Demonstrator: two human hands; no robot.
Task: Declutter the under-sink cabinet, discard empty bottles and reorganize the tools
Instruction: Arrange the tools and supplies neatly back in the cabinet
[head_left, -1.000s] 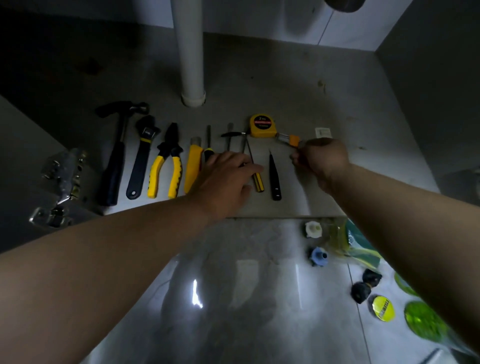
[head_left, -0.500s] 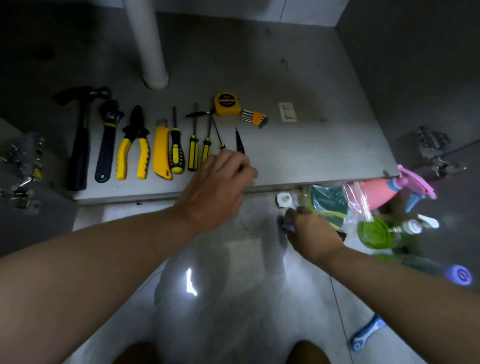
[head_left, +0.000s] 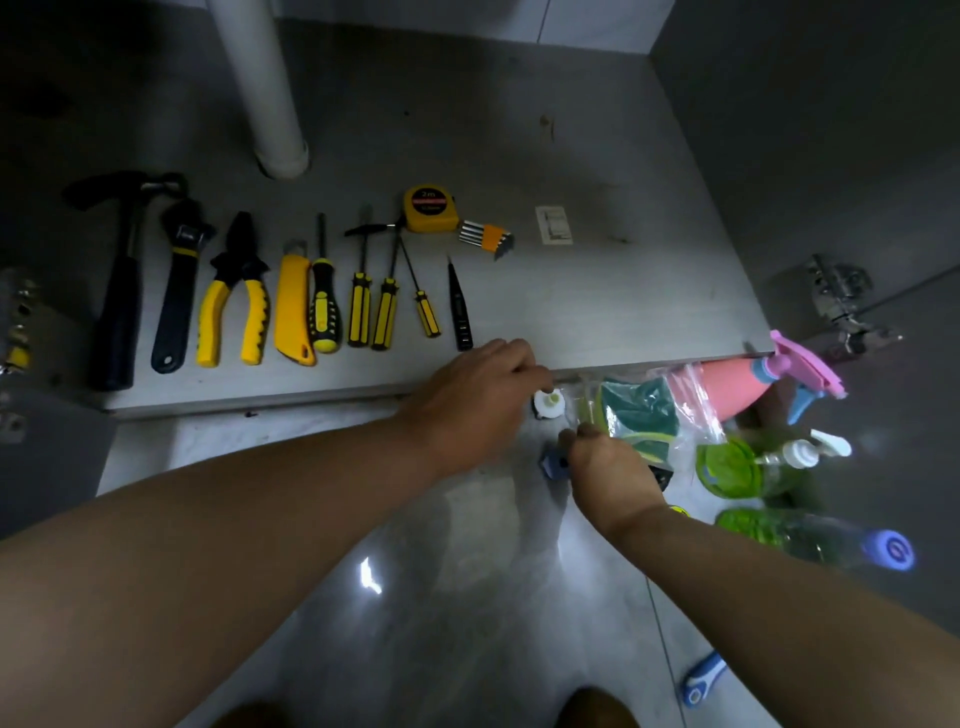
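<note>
Two caps lie on the floor, the left hand (head_left: 475, 400) curled beside the white cap (head_left: 548, 402) and the right hand (head_left: 613, 470) over the blue cap (head_left: 553, 461), grips unclear, so either might roll among the bottles (head_left: 769, 527) at 3 o'clock, away from the tools (head_left: 293, 301) ranked at 10.

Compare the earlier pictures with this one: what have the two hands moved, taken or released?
The right hand released the orange-holdered hex key set from its grip beside the yellow tape measure, then dropped to the small blue cap on the floor. The left hand slid off the yellow-and-black screwdrivers toward the white cap. The remaining tools stayed put.
</note>
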